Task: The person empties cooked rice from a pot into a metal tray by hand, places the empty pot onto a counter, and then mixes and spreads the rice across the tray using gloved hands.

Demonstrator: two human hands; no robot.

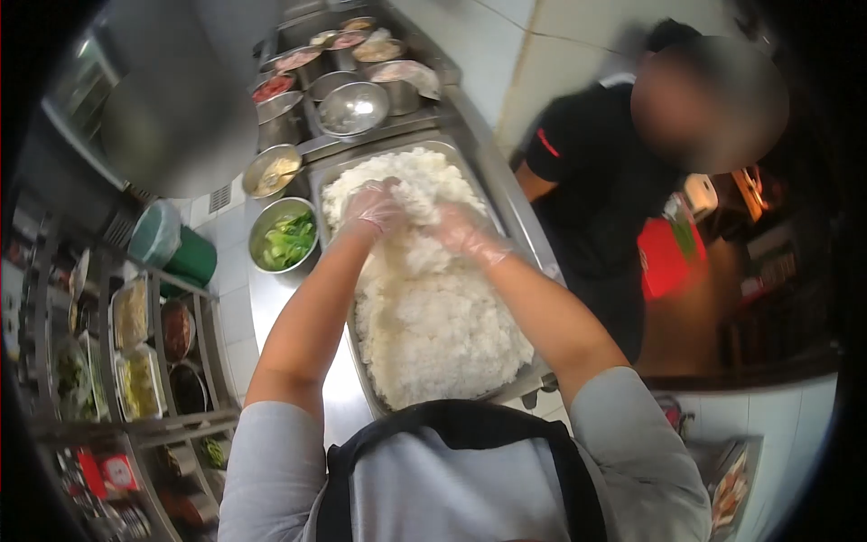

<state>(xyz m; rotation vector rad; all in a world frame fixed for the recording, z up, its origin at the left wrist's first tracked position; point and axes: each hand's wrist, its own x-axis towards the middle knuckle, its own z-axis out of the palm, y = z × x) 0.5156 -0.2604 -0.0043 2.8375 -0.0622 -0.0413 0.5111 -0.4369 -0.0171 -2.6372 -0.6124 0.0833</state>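
Note:
A long steel tray (440, 147) is heaped with white cooked rice (442, 316). Both my hands wear thin clear plastic gloves and work in the far half of the rice. My left hand (375, 210) has its fingers curled against a raised clump of rice. From the other side, my right hand (462, 231) presses into the same clump, its fingertips partly buried. Left of the tray stands a steel bowl of green leafy vegetables (287, 237). Beyond it is a smaller bowl with pale food and a utensil (274, 172).
Several steel pots of ingredients and a shiny steel bowl (353, 108) stand past the tray. A person in black (587, 163) is close on the right. At left are a green bin (188, 257) and a shelf rack (163, 425) with food containers.

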